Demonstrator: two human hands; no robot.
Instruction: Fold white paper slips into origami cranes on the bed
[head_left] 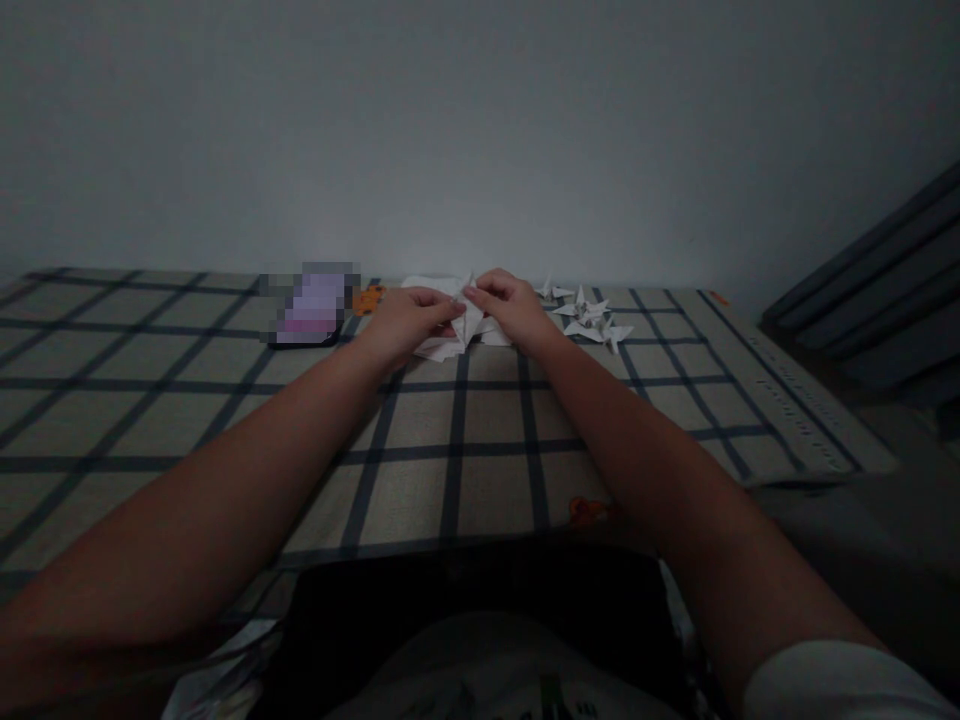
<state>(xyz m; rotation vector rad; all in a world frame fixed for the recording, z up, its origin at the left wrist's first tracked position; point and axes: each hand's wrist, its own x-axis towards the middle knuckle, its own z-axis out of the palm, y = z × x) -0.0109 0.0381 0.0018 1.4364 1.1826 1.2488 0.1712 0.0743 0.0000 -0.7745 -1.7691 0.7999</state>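
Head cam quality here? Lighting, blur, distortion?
Head view: dim, underexposed, flat light with no glare; wide-angle stretch grows toward the bottom edge; left hand and right hand pinch white folded paper, its edges soft; a pixelated patch masks something beside them; paper cranes small but legible.

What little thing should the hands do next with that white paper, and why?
Probably press the crease flat. The left hand and right hand both pinch the white paper, which stands up half-folded above the checked cloth and does not yet look like the paper cranes lying to its right.
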